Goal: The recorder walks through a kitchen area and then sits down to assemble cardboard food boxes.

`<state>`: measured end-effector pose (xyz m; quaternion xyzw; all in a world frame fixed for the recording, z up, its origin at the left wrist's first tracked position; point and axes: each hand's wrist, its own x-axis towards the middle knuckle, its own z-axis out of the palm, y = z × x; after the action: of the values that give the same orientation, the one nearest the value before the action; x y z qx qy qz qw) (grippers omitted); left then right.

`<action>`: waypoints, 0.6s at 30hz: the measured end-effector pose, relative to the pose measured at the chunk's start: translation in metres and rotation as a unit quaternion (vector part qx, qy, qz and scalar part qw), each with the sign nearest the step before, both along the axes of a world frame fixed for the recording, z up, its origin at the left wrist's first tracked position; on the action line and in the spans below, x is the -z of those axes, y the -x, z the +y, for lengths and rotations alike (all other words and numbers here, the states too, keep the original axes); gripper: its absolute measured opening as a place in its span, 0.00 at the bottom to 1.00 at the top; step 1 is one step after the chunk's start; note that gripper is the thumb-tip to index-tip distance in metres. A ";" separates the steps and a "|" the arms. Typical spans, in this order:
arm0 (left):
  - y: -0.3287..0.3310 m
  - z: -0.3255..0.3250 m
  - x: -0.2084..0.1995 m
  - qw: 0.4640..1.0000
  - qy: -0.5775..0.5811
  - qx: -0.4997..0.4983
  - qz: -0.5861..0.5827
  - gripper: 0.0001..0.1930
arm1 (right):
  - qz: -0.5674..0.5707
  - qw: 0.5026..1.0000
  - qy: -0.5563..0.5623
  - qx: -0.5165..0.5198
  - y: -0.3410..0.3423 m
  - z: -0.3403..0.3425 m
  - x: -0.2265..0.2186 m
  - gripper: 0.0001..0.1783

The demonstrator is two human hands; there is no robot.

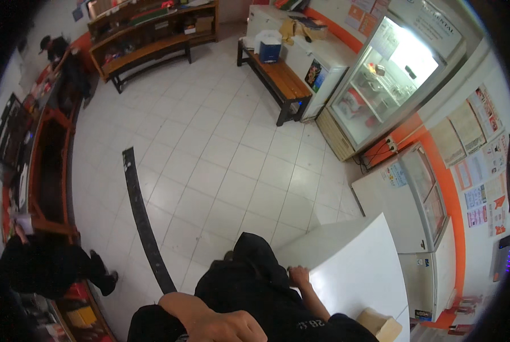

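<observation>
With left hand [227,327] loosely curled, any hold hidden, lean gently on right hand [299,276], half-curled, grasp unclear, by counter [360,273] just rightward.

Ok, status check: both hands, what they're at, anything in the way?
Left hand over black fabric clothing, palm hidden. Right hand at edge of glossy white flat-topped counter. Possible obstacle: pale tan block, counter's near end.

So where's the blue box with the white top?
In the head view, upper middle, slightly right: the blue box sits on a wooden bench beside white freezers.
</observation>
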<state>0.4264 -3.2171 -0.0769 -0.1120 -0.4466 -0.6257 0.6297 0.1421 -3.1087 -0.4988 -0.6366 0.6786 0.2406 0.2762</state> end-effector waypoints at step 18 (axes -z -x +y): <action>0.064 -0.548 0.204 0.650 -0.051 -0.097 -0.752 0.25 | -0.152 0.975 0.116 0.114 0.179 -0.601 0.103 0.22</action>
<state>0.3624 -3.7649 -0.2811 0.4730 -0.7428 -0.4527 0.1402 -0.0366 -3.7102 -0.6021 -0.6121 0.7202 0.0278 0.3255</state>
